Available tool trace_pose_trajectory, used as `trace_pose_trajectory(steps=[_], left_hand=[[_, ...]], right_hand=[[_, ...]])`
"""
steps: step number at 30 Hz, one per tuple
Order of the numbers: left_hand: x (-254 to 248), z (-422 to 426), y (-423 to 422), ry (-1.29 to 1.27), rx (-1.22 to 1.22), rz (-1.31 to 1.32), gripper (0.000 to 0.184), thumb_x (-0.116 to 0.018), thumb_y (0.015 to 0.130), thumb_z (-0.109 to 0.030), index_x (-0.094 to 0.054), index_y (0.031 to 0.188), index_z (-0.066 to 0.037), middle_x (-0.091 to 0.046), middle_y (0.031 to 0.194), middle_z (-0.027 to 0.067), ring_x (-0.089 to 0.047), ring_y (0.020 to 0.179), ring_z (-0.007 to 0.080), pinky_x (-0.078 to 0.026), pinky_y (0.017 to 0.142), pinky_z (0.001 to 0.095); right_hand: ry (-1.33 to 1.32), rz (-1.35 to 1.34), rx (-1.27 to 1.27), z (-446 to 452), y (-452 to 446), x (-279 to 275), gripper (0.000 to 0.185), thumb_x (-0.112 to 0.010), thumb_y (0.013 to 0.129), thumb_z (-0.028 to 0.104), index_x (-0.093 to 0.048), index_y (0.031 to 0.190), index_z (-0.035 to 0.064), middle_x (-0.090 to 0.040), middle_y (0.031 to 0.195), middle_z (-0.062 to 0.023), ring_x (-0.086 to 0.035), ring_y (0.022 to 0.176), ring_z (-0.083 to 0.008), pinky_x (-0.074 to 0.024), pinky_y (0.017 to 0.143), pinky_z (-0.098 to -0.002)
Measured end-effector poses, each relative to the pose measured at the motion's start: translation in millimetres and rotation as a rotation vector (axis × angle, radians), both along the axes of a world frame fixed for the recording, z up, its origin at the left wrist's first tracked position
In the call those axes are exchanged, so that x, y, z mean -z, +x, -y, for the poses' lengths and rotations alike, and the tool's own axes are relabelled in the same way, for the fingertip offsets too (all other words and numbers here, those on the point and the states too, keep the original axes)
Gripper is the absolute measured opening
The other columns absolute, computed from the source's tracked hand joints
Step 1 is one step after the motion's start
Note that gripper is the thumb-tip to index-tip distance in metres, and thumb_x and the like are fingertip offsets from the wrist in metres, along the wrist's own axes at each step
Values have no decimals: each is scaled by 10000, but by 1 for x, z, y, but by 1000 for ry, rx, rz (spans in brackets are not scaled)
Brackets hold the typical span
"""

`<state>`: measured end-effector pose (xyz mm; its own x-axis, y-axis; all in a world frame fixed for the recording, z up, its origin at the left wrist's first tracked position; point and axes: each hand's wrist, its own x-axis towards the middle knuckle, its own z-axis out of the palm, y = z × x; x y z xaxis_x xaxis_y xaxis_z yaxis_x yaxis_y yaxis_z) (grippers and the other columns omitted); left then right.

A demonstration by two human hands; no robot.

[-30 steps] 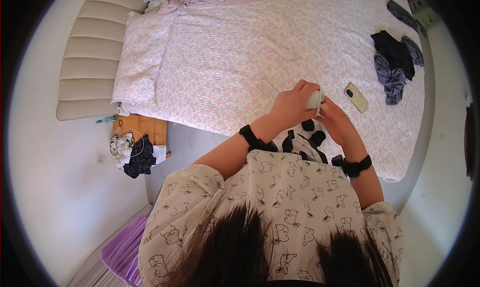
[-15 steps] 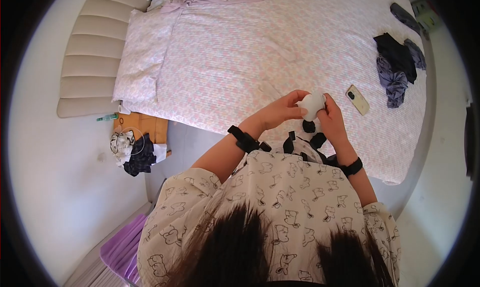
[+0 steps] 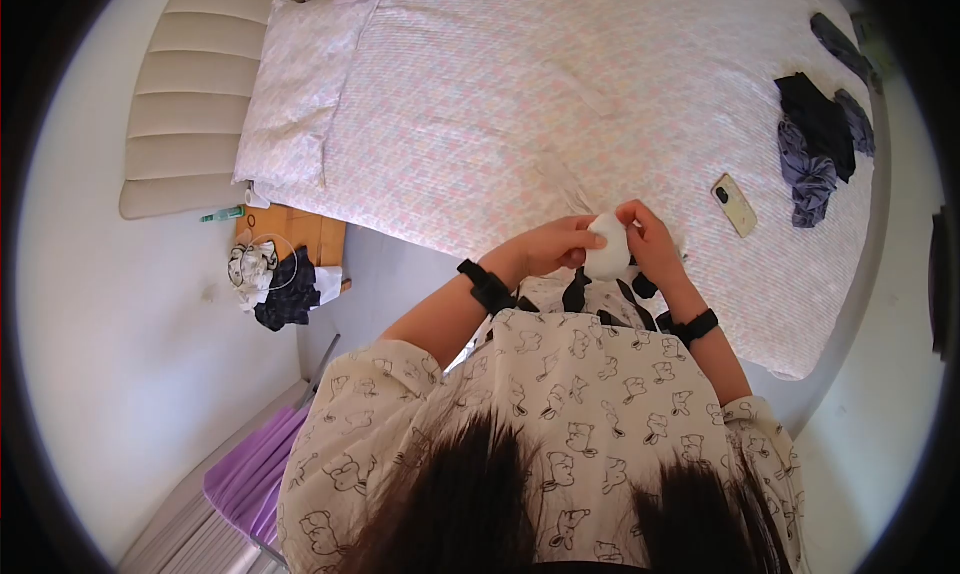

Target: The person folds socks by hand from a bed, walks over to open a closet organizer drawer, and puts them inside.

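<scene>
Both hands are raised in front of my body at the near edge of the bed. Between them is a small, white, oval item (image 3: 607,254), smooth and perhaps of cloth; its exact kind cannot be made out. My left hand (image 3: 558,245) pinches its left side with thumb and fingers. At its upper right edge, my right hand (image 3: 652,242) has curled fingers that seem to grip it, partly hidden. Black straps circle both wrists. Below the hands hang dark strap-like pieces (image 3: 574,292) against my patterned shirt (image 3: 580,394).
The bed (image 3: 480,104) has a pink-and-white cover. A phone (image 3: 735,205) lies right of my hands, with dark clothes (image 3: 815,154) beyond. A wooden bedside table (image 3: 318,236) holds clothing and a green bottle (image 3: 222,214). Purple cloth (image 3: 250,474) hangs at lower left.
The white item has moved slightly down and left and now looks more elongated. My right hand has shifted to its upper right edge. The view has shifted a little.
</scene>
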<state>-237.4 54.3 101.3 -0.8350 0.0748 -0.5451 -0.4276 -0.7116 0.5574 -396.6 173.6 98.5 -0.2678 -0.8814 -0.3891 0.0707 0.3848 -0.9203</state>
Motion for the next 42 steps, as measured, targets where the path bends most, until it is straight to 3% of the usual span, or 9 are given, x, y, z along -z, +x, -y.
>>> trace_pose_trajectory(steps=[5,9,12,15,17,21,27,31,42], left_hand=[[-3,-2,29,112,-364,181,488,-476,877,-385,-429,1208,-30,-571,915,39,-533,822,128,-438,697,258],[55,31,66,-394,-286,527,465,-449,870,-436,-577,1004,-10,-583,928,72,-541,810,164,-426,711,282],[102,59,87,-649,-300,664,481,-501,846,-435,-571,959,27,-585,938,113,-539,830,172,-427,687,294],[142,68,97,-1138,105,768,484,-551,820,-393,-522,1054,30,-538,1053,177,-543,909,248,-446,734,327],[165,61,95,-1204,-191,736,523,-594,794,-348,-449,1155,2,-424,1179,229,-507,1001,328,-453,813,357],[182,59,93,-1462,-97,644,551,-624,782,-262,-386,1213,-14,-340,1229,232,-483,1044,344,-454,862,359],[179,48,119,-1200,-320,491,421,-632,780,-152,-458,1146,-39,-384,1187,205,-482,1058,299,-478,819,340],[161,58,120,-1124,-296,545,339,-598,799,-191,-503,1089,-43,-455,1139,178,-554,933,301,-482,761,328],[97,78,33,103,-695,327,519,-291,904,-491,-485,1154,-79,-575,1069,85,-544,934,189,-429,804,320]], right_hand=[[-37,82,-241,29,34,34,157,-424,778,-7,-517,900,28,-522,818,-35,-494,731,-102,-412,683,-237],[20,27,-394,57,42,105,131,-483,777,70,-527,894,32,-562,887,-72,-528,822,-164,-425,729,-298],[221,-746,-632,60,42,185,140,-552,767,125,-541,894,67,-522,1010,-115,-493,971,-304,-397,823,-395],[371,-909,-565,57,52,212,127,-561,766,130,-550,876,69,-486,1061,-137,-492,969,-327,-404,821,-394],[380,-841,-536,66,50,221,151,-556,771,131,-551,907,67,-479,1072,-144,-489,975,-329,-412,819,-396],[180,-698,-317,104,11,215,255,-545,770,85,-503,1021,79,-450,1087,-141,-518,889,-357,-457,776,-419],[172,-828,22,197,-61,215,494,-537,717,-28,-378,1164,110,-426,1147,-166,-525,912,-359,-457,739,-431],[220,-774,-185,183,-62,262,396,-546,730,19,-461,1114,65,-505,1034,-175,-534,914,-347,-448,762,-409],[-110,-510,-379,74,27,4,309,-505,713,-13,-536,1001,95,-497,940,-99,-545,812,-286,-447,698,-355]])
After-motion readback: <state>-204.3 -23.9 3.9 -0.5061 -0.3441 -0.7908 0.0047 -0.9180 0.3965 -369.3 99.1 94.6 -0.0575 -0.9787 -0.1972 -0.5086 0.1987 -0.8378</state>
